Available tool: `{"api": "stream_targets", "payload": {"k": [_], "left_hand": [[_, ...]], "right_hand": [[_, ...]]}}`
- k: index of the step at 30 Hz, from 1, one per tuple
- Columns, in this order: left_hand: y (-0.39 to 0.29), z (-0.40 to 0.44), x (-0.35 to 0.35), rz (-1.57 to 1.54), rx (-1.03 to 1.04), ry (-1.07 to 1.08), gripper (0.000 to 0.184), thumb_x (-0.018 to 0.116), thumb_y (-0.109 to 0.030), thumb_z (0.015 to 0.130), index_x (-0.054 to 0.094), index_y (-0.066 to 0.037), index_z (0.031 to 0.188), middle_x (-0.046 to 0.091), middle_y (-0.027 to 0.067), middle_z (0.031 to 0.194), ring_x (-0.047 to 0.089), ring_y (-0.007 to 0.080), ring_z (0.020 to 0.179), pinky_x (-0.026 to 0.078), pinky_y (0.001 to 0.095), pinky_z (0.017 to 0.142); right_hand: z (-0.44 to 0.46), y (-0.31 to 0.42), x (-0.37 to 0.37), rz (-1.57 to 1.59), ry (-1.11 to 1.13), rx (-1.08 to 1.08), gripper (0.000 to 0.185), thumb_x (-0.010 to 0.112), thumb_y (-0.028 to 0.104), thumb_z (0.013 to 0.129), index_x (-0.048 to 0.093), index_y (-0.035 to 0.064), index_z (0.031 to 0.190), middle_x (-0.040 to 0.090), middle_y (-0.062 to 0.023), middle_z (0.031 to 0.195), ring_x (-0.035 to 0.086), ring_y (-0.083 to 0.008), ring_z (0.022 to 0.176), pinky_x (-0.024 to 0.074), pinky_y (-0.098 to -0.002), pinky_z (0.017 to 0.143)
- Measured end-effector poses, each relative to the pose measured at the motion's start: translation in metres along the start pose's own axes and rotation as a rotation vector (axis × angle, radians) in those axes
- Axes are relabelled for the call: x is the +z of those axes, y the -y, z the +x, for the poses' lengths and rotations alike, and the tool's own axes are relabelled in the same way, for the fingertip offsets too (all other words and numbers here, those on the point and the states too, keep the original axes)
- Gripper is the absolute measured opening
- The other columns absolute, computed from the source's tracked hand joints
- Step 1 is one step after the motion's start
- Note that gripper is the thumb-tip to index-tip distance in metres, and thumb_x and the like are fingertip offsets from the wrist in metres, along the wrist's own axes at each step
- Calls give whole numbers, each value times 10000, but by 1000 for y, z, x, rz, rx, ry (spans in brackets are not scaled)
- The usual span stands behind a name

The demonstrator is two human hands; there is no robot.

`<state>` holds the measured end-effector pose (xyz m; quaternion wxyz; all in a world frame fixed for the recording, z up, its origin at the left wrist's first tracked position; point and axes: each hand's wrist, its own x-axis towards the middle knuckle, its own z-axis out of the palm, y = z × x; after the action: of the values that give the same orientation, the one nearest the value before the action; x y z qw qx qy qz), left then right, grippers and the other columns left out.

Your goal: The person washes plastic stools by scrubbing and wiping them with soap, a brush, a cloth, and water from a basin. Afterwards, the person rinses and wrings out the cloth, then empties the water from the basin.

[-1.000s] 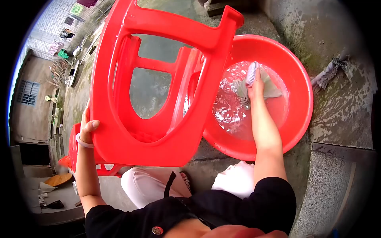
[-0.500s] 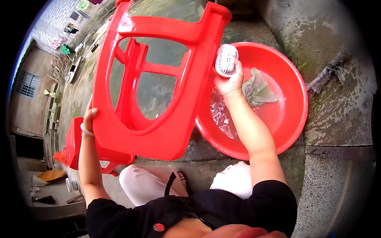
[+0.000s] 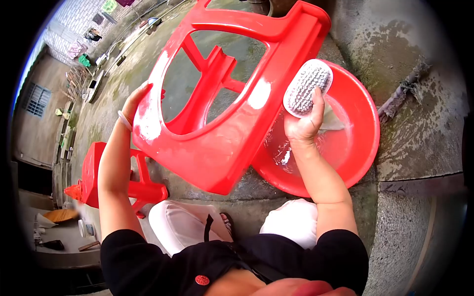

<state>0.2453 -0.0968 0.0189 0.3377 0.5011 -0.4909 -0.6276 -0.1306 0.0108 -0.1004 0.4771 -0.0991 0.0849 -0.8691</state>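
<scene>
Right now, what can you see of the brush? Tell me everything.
The brush is oval, its pale, plastic-looking rim surrounding rows of grey-white bristles that face the camera; its back is hidden. The right hand holds it up at a slant, thumb over the bristles. It overlaps the red basin and red plastic frame in view; whether it touches either is unclear.

Glossy, smooth plastic in the frame [image 3: 212,155] at centre and the basin [image 3: 364,153] to its right. Rough, bristly face on the brush [image 3: 309,87]. Matt black cloth in the shirt [image 3: 173,269], bottom centre; matt white cloth in the trousers [image 3: 173,222] above. Rough, stony ground [image 3: 390,54], upper right.
</scene>
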Motion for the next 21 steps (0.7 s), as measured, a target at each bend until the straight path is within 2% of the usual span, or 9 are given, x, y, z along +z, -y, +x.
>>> {"api": "stream_targets", "payload": {"k": [2,4,5,6,7,10,16,20,21], "left_hand": [[-9,11,-4,379,77,-163,607,654,-366,818,463,-43,1295,594,160,1124,602,214,994,488,310,842],[-23,7,9,1483,384,-527,710,623,-439,834,389,-13,1351,471,204,1296,488,252,1163,405,341,943],[-38,-11,52,1380,443,-487,735,619,-435,841,350,1,1368,435,216,1328,440,252,1222,375,351,986],[-33,-30,99,951,551,-335,758,635,-400,838,303,7,1385,379,225,1369,389,283,1272,341,351,1023],[-28,-52,139,691,434,-63,829,670,-334,818,199,-33,1431,321,164,1426,298,279,1331,287,378,1059],[22,-65,206,1314,592,86,1065,780,-324,672,107,-17,1438,228,241,1436,260,342,1340,300,395,1056],[33,-44,206,1425,573,-94,1071,760,-256,625,102,-10,1434,216,294,1406,296,425,1287,330,388,1043],[26,-44,209,1439,619,-60,1029,736,-281,625,148,10,1418,260,309,1370,409,418,1199,425,405,952],[26,-44,212,1435,615,-54,1025,735,-280,623,155,5,1418,263,309,1369,426,416,1183,432,404,942]], "right_hand": [[1,-3,1,-27,0,-3,403,553,235,852,515,16,1187,607,-71,1096,575,-194,1015,430,-347,933],[-2,-8,6,-57,44,-12,403,553,236,853,515,11,1185,608,-72,1087,580,-186,1002,438,-340,920],[-4,-12,13,-124,65,-55,399,552,234,857,515,9,1184,607,-74,1079,581,-181,997,444,-327,910],[-8,-17,15,-122,88,-17,384,542,223,867,514,2,1181,605,-70,1074,581,-174,986,444,-317,901],[-9,-22,18,-138,101,-9,378,537,219,872,514,-1,1179,603,-68,1068,579,-168,976,442,-313,894],[-19,-29,38,-187,168,28,361,523,209,893,508,-13,1178,585,-51,1058,556,-140,964,428,-294,879],[17,5,8,-690,212,-58,449,561,206,897,415,-36,1245,549,-106,1113,542,-140,978,468,-290,818],[86,29,-6,-1143,294,-586,512,525,256,908,373,-12,1316,518,-184,1167,561,-204,980,503,-301,755],[92,38,8,-1031,348,-383,516,511,279,909,381,10,1330,503,-192,1197,566,-242,973,501,-315,772]]}}
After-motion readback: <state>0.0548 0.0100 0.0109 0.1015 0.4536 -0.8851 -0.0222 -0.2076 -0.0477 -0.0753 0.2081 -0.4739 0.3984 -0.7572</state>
